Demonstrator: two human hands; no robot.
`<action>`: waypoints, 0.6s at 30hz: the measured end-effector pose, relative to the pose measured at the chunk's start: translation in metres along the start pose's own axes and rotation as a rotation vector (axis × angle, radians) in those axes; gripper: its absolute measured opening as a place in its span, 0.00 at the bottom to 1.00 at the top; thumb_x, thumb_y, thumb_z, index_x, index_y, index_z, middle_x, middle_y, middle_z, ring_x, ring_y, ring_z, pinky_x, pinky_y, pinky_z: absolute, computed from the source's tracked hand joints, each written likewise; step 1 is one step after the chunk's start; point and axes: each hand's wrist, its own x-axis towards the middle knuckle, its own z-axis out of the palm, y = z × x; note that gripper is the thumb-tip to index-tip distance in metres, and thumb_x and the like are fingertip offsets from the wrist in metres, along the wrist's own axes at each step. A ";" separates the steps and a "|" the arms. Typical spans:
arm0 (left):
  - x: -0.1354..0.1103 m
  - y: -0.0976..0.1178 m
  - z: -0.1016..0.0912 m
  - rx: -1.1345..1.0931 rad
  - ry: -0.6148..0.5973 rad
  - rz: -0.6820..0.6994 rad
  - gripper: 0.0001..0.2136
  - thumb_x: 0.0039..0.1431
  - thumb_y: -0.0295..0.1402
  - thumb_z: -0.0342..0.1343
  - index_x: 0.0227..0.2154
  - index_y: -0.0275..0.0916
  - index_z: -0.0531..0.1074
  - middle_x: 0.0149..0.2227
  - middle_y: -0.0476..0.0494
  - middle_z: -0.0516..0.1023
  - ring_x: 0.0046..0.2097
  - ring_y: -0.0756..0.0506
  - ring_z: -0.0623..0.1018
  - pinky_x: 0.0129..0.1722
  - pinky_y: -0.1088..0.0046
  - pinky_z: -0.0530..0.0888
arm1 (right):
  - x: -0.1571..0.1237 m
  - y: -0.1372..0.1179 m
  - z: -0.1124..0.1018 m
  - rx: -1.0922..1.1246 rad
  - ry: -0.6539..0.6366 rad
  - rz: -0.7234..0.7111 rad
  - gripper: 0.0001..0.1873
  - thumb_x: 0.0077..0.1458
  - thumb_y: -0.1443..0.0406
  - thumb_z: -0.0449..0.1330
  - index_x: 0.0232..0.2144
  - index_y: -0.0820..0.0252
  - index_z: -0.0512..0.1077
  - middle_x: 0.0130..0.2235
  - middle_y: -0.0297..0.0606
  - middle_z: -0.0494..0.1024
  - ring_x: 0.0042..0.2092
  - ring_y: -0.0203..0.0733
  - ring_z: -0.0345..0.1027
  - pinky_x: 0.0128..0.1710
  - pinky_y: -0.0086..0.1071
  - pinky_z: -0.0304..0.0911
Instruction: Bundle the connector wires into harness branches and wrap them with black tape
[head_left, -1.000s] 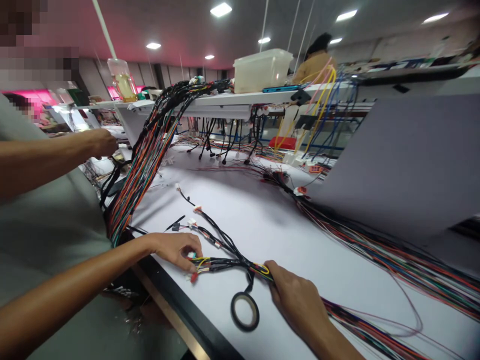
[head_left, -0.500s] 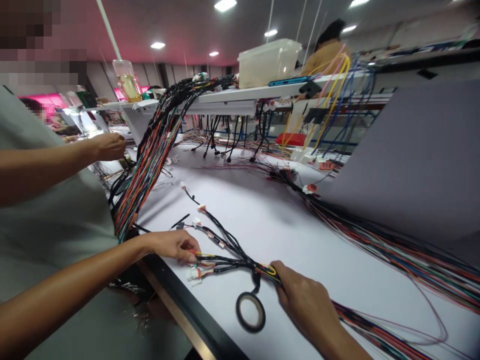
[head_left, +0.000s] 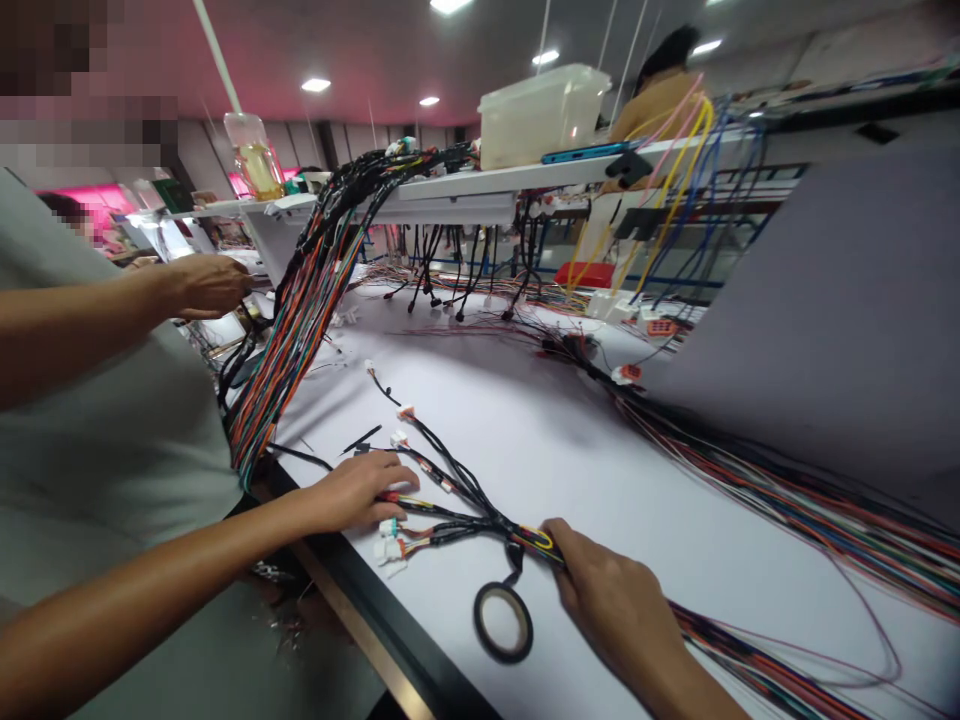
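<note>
We judge branches being arranged: right hand (head_left: 611,590) clamped on harness (head_left: 496,522), left hand (head_left: 358,490) loosely parted at a branch's (head_left: 424,508) left end; next calls for steadiness.

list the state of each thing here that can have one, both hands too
Wire harness: branches fanned out on the white tabletop
Black tape roll: strip drawn out to the harness
Left hand: curved over a red-tipped branch, grip unclear
Right hand: closed around the harness
Translucent plastic bin: upright
Bottle: part full, yellowish liquid
Ceiling lights: lit
</note>
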 end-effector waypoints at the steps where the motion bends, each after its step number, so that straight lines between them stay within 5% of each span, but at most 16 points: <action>1: -0.004 0.003 -0.001 0.069 0.086 0.049 0.11 0.58 0.36 0.54 0.43 0.40 0.69 0.41 0.39 0.72 0.44 0.42 0.71 0.43 0.66 0.67 | 0.000 0.000 0.000 0.003 0.006 -0.004 0.12 0.54 0.72 0.51 0.40 0.53 0.63 0.31 0.31 0.78 0.29 0.42 0.73 0.24 0.30 0.49; 4: -0.017 0.010 0.000 0.144 0.192 0.151 0.09 0.62 0.31 0.47 0.39 0.38 0.70 0.39 0.39 0.71 0.42 0.44 0.70 0.43 0.68 0.67 | -0.001 0.001 0.001 0.013 0.018 -0.016 0.12 0.53 0.73 0.50 0.39 0.53 0.63 0.31 0.31 0.78 0.29 0.40 0.72 0.24 0.30 0.49; 12: -0.018 0.006 0.027 0.334 0.032 0.032 0.08 0.62 0.32 0.47 0.37 0.41 0.71 0.39 0.42 0.71 0.38 0.45 0.71 0.36 0.70 0.67 | -0.001 0.000 0.000 0.010 0.010 0.004 0.13 0.52 0.72 0.51 0.39 0.53 0.63 0.31 0.32 0.78 0.28 0.40 0.72 0.23 0.29 0.48; 18: -0.014 0.034 0.005 0.402 -0.039 0.077 0.05 0.58 0.26 0.46 0.35 0.37 0.66 0.36 0.40 0.71 0.35 0.43 0.69 0.36 0.67 0.66 | -0.001 0.001 0.000 -0.001 0.033 -0.013 0.12 0.53 0.72 0.51 0.39 0.54 0.64 0.30 0.31 0.78 0.28 0.41 0.72 0.23 0.29 0.50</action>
